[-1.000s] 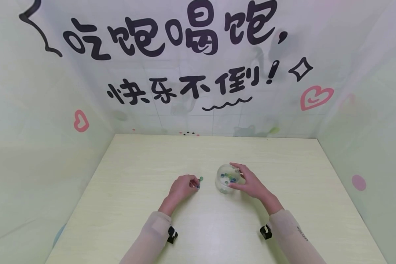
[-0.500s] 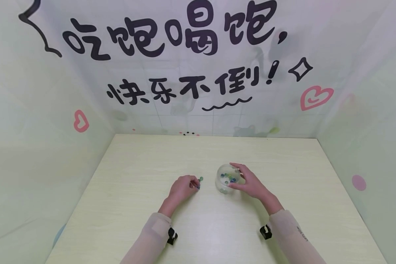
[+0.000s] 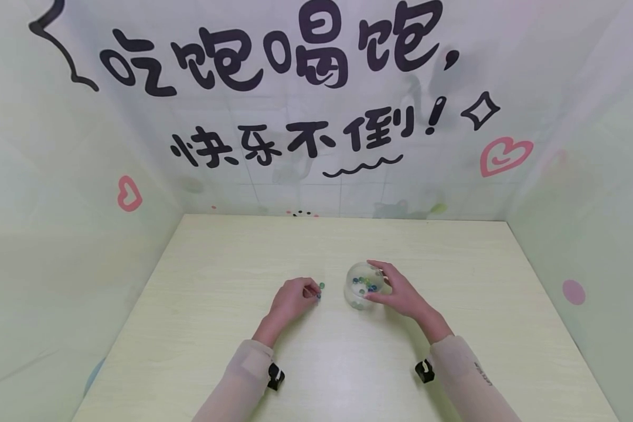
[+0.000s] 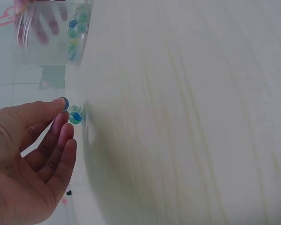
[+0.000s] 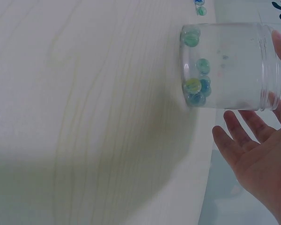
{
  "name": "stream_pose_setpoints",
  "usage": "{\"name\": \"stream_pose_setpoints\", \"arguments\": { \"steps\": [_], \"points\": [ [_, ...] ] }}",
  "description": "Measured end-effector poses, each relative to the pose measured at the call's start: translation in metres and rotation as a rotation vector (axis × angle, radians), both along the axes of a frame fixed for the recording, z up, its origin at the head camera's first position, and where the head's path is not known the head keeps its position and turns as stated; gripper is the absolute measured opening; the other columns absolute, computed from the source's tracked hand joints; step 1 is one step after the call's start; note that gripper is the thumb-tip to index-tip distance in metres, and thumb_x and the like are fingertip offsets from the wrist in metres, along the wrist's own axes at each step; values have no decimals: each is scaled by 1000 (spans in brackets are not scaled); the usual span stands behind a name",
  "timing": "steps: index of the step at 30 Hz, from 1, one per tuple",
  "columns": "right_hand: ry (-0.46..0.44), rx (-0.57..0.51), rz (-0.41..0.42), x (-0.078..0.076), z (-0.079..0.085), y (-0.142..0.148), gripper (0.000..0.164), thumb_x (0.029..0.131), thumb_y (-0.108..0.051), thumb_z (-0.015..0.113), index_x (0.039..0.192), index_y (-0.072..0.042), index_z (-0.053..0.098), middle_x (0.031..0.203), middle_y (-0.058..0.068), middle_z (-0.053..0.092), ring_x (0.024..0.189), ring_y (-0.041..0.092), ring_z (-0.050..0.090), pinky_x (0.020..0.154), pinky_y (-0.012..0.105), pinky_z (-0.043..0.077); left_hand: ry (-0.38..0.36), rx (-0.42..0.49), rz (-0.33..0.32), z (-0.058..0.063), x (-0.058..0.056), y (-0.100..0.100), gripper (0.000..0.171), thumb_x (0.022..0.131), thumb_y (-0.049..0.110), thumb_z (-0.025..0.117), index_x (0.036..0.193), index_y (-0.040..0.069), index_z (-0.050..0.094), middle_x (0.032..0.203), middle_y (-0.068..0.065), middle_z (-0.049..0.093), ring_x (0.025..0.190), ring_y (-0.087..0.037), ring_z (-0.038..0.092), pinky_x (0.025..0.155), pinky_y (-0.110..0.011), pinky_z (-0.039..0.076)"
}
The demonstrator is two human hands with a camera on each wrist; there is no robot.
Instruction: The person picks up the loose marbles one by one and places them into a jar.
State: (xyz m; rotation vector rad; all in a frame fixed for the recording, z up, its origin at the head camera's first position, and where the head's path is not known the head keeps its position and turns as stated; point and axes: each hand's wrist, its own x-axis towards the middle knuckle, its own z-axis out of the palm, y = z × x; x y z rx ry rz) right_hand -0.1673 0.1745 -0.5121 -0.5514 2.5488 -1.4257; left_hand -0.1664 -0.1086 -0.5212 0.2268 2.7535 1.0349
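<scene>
My left hand (image 3: 294, 297) pinches a dark blue marble (image 4: 65, 103) between thumb and index finger, the other fingers loosely bent. Just beyond those fingertips a green-and-blue marble (image 4: 75, 116) lies on the table; the head view has it as a small green marble (image 3: 322, 285). To the right stands a clear jar (image 3: 354, 295), upright and lidless. Several green, blue and one yellowish marbles (image 5: 193, 85) lie on its bottom. My right hand (image 3: 401, 293) holds the jar near its threaded rim, thumb on one side and fingers on the other.
The pale wood-grain table (image 3: 216, 252) is enclosed by a printed cloth backdrop (image 3: 316, 193) at the back and both sides. A black wrist mount (image 3: 276, 376) sits by the left sleeve, and a similar black mount (image 3: 425, 371) by the right.
My left fingers have lifted slightly with the blue marble, and the gap between it and the green marble now shows more plainly. The right hand and jar have stayed in place.
</scene>
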Motion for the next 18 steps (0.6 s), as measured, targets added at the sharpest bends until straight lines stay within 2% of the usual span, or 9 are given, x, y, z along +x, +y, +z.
{"name": "stream_pose_setpoints", "arguments": {
  "steps": [11, 18],
  "points": [
    [-2, 2, -2, 0, -1, -1, 79, 87, -27, 77, 152, -10, 35, 155, 19, 38, 144, 41, 37, 116, 58, 36, 32, 134, -6, 6, -2, 2, 8, 88, 8, 74, 95, 11, 73, 91, -2, 73, 80, -11, 64, 73, -26, 55],
    [-4, 1, -7, 0, 0, -1, 78, 87, -22, 77, 152, -9, 36, 155, 20, 39, 143, 41, 37, 116, 58, 36, 40, 161, 4, 10, -4, 5, 8, 88, 9, 73, 96, 12, 73, 90, -1, 72, 82, -12, 63, 78, -28, 57]
  ]
}}
